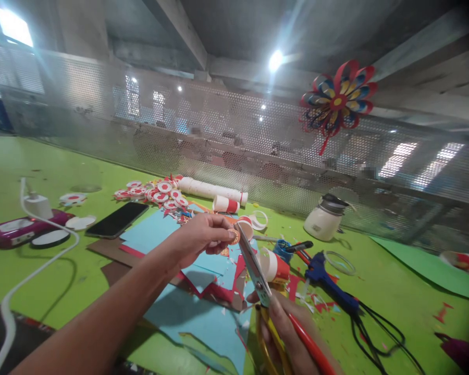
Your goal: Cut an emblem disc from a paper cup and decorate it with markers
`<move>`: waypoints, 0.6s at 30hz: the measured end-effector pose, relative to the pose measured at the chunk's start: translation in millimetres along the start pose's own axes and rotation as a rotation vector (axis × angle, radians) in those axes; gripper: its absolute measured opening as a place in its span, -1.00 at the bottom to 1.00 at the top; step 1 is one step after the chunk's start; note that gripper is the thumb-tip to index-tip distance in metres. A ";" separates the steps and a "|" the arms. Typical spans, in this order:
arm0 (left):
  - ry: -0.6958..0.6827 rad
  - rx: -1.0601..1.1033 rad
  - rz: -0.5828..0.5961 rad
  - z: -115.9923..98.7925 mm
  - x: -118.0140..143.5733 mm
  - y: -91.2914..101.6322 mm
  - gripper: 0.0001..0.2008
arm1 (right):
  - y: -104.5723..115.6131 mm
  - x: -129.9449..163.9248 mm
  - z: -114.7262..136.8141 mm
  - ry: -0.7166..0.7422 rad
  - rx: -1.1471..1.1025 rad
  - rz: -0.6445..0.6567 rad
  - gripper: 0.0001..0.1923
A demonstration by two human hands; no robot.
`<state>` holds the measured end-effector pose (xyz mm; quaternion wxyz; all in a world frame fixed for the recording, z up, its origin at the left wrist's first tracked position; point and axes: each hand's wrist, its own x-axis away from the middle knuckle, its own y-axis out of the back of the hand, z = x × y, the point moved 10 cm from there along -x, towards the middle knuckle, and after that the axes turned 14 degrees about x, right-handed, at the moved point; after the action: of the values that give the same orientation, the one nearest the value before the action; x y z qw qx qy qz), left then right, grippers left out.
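Note:
My left hand [205,234] pinches a small round orange piece [233,237] with a pale pattern between thumb and fingers. In my right hand [287,333] are scissors [254,265] with yellow handles, their blades pointing up and touching or nearly touching the orange piece's edge. The blades look almost closed. A long red object [310,341] runs along the right hand; I cannot tell whether it is a separate tool. Below both hands lie light blue paper sheets [203,323] over red and brown ones. A white and red paper cup [273,265] lies beside the blades.
Glue gun [332,286] and its black cable lie right. A pale flask [323,219] stands behind. Red-and-white discs [160,192], a white tube [214,190], a phone [118,220] and a purple power bank [23,229] sit left and back. A perforated screen [219,130] borders the table.

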<state>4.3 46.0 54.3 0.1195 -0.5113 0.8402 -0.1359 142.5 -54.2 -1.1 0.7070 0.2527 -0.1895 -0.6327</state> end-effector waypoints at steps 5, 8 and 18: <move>0.014 -0.002 -0.007 1.5 -1.1 0.0 -0.83 | 1.9 0.0 0.7 -0.005 -0.010 0.008 -0.31; 0.015 0.001 0.001 1.8 -1.3 -0.3 -0.84 | 3.0 -0.1 0.0 -0.014 -0.023 -0.001 -0.37; 0.012 -0.001 -0.002 -0.6 0.8 -2.2 -0.82 | 6.5 0.8 -0.8 -0.036 -0.129 -0.063 -0.46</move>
<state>5.6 44.4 55.6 0.1141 -0.5114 0.8404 -0.1385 148.2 -54.5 2.1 0.6982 0.2011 -0.1530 -0.6698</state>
